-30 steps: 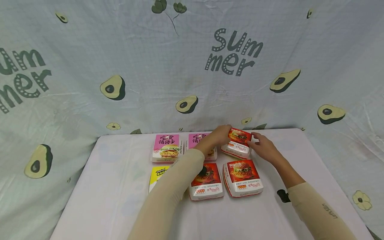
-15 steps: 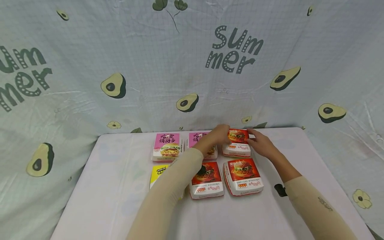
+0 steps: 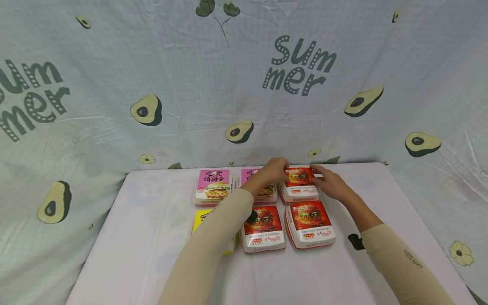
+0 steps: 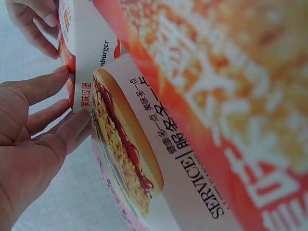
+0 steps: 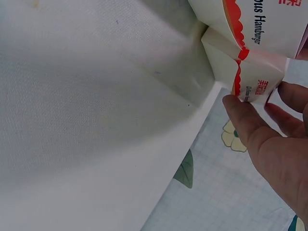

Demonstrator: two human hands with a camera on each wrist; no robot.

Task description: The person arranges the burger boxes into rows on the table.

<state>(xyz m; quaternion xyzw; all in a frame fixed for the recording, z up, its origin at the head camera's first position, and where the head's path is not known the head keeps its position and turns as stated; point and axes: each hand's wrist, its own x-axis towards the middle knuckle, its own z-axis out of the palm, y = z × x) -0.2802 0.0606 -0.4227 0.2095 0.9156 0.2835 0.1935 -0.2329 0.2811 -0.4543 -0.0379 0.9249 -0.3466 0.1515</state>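
Observation:
A red-and-white hamburger box [image 3: 299,180] lies in the back row at the right, held between my two hands. My left hand [image 3: 275,170] grips its left side; in the left wrist view, thumb and fingers meet the box's corner [image 4: 89,72]. From the right, my right hand [image 3: 331,183] pinches the opposite side, and the right wrist view has the fingertips on the printed side wall [image 5: 260,82]. Just left of it sits a pink hamburger box [image 3: 267,192], partly covered by my left hand and forearm.
Another pink box [image 3: 213,186] stands at the back left. In front are two red-and-white boxes [image 3: 263,228] [image 3: 310,224] and a yellow box [image 3: 199,218], mostly hidden under the left sleeve. A printed cloth [image 3: 190,106] hangs behind the table [image 3: 126,254].
Both hands have shifted the back-right red box slightly left, closer to the pink box. It was tilted askew before and now sits straighter, in line with the row.

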